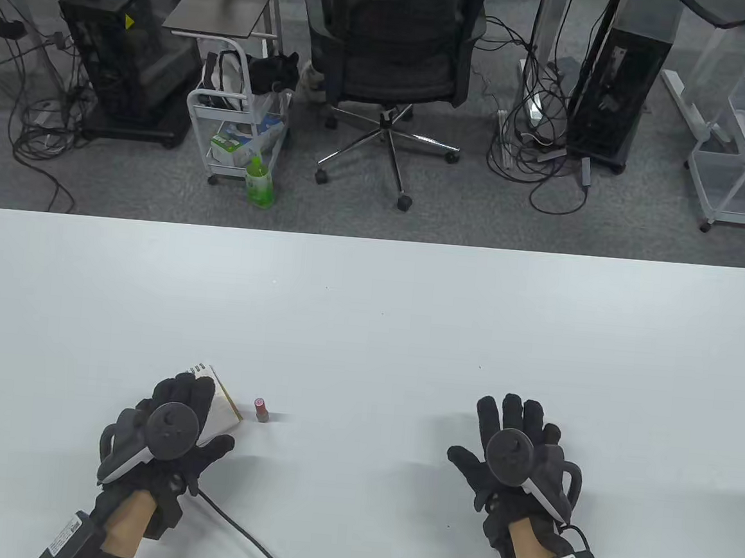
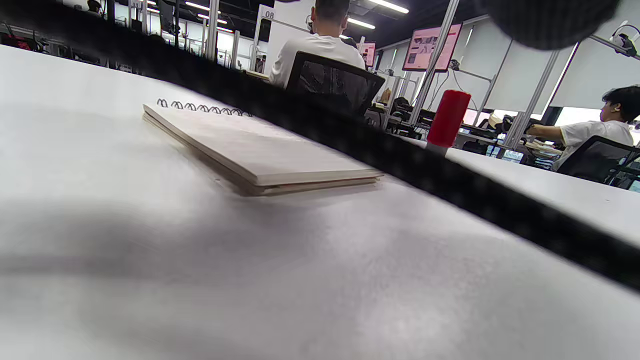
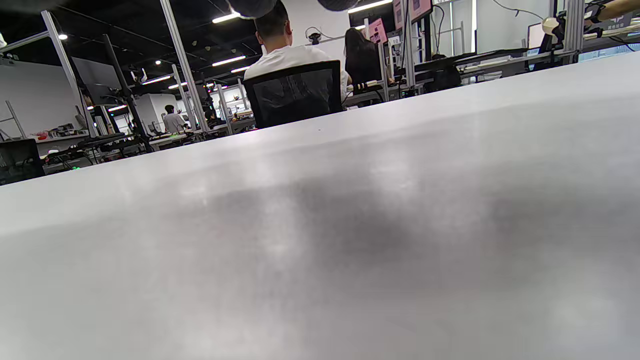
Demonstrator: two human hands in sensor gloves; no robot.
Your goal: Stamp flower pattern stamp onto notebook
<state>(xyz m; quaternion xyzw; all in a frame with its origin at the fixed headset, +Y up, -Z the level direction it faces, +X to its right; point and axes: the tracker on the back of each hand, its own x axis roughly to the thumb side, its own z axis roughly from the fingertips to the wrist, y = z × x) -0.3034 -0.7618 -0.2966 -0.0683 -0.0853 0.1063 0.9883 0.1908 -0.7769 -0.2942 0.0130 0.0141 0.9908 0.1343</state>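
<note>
A small spiral-bound notebook (image 1: 222, 401) lies closed on the white table (image 1: 369, 317) at the front left. My left hand (image 1: 184, 415) lies over its left part with the fingers spread and grips nothing. A small red stamp (image 1: 261, 410) stands upright just right of the notebook, apart from both hands. In the left wrist view the notebook (image 2: 260, 150) lies flat and the stamp (image 2: 448, 120) stands behind it. My right hand (image 1: 501, 440) lies flat on the table at the front right, fingers spread and empty.
A black cable (image 1: 243, 533) runs from my left wrist to the table's front edge. Beyond the far edge stand an office chair (image 1: 394, 42), a white cart (image 1: 240, 120) and computer towers on the floor.
</note>
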